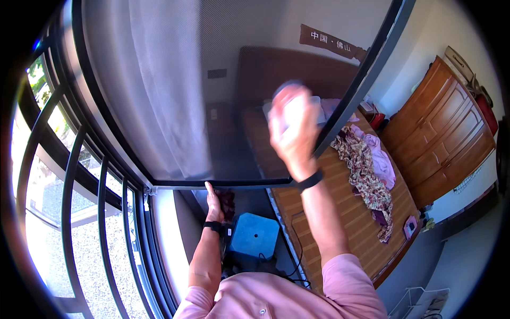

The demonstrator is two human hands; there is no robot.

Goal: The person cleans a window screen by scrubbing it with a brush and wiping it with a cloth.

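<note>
At the dark-framed mesh panel [223, 127]: standing directly before the person, the panel is filling the upper middle of the view, between the window bars [68, 175] and the bed [366, 250]; a pale curtain [159, 106] is showing through it.
Right hand [293, 127]: is reaching up before the panel's right part, near its side bar; motion is blurring it. Contact with the mesh cannot be told.
Right grip: fingers are curling around a small reddish item [292, 95] with a dark upper edge; blur is hiding its kind.
Left hand [213, 206]: is rising to the panel's lower bar [239, 185], one digit pointing upward and touching it.
Left grip: the other fingers are not showing clearly; how far they are spreading cannot be told.
Wristbands: a black band is circling each wrist.
Below the panel: a blue stool [255, 235] is standing beside the bed, a dark red cloth [227, 204] lying near the left hand.
Bed: a patterned cloth [364, 181] and a pink cloth [380, 162] are lying crumpled together on a brown mat.
Far right: a wooden wardrobe [441, 133] is standing beyond the bed, carrying bags on top.
Left side: strong daylight is entering through the bars.
</note>
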